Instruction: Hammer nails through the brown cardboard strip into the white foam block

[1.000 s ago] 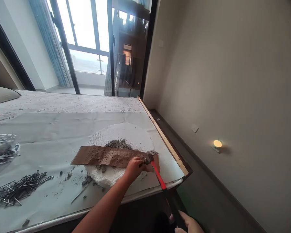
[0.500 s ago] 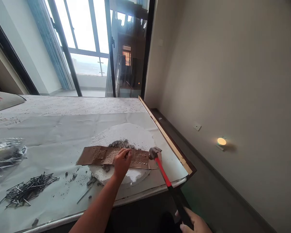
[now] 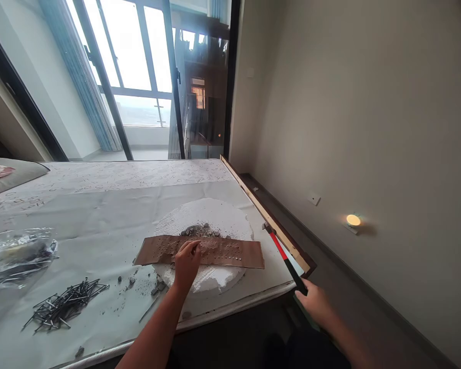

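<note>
My left hand (image 3: 187, 261) rests at the middle of a brown strip (image 3: 252, 254), its fingers closed; whatever they may hold is too small to make out. Rows of small bumps or holes cover much of the strip, which lies across a white round slab (image 3: 215, 210). Grey crumbs (image 3: 200, 230) are heaped behind the strip. My right hand (image 3: 311, 300) is wrapped round the black grip of a hammer (image 3: 280, 247) with a red shaft. The hammer's head is at the right of the strip, beside the wooden edging, apart from my left hand.
A pile of nails (image 3: 65, 306) lies at the front left, with a clear plastic bag (image 3: 19, 253) behind it. Grey lumps (image 3: 158, 288) and a single nail (image 3: 148, 310) are near the slab. Wooden edging (image 3: 261, 207) runs along the right side, towards the wall (image 3: 349, 128).
The hammer has moved right, away from the strip to the wooden edging, and my right hand has come further into view. My left hand has slid slightly left along the strip.
</note>
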The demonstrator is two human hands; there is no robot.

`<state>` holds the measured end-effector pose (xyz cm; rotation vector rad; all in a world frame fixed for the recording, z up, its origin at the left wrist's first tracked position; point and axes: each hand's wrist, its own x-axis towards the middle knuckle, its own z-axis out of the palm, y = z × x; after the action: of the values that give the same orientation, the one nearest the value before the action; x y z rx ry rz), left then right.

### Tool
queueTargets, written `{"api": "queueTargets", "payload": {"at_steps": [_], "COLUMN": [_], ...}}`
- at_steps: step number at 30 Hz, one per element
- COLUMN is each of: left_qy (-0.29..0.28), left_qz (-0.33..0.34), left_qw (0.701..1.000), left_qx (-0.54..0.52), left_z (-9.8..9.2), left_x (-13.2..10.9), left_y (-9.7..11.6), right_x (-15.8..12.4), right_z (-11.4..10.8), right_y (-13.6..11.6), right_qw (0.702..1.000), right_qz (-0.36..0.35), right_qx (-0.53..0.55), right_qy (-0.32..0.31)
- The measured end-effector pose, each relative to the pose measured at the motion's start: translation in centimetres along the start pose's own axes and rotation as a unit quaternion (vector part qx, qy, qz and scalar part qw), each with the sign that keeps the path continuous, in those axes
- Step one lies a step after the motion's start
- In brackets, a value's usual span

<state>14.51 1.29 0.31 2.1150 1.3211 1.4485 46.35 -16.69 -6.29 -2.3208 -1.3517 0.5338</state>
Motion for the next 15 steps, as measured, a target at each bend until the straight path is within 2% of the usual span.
{"api": "queueTargets", "payload": {"at_steps": [2, 7, 11, 15], "left_qy": [-0.007, -0.022, -0.062, -0.115], "left_qz": [0.004, 0.012, 0.066, 0.13], "left_qw": [1.0, 0.999, 0.994, 0.976], "left_qx": [0.004, 0.028, 0.065, 0.132], "left_z": [-0.3, -0.9, -0.4, 0.8], "left_x": [-0.2, -0.8, -1.8, -3.3], "left_y": [-0.2, -1.2, -1.6, -0.6], "right_x": [2.0, 5.4, 6.8, 7.4], "right_z": [0.9, 2.5, 3.7, 5.2], "right_y": [-0.1, -1.2, -1.8, -2.3], "right_qw": [0.999, 0.996, 0.993, 0.987], "right_qz": [0.011, 0.027, 0.036, 0.047], "right_qx": [-0.048, -0.083, -0.114, -0.154], "right_qy": [-0.015, -0.017, -0.019, -0.019]}}
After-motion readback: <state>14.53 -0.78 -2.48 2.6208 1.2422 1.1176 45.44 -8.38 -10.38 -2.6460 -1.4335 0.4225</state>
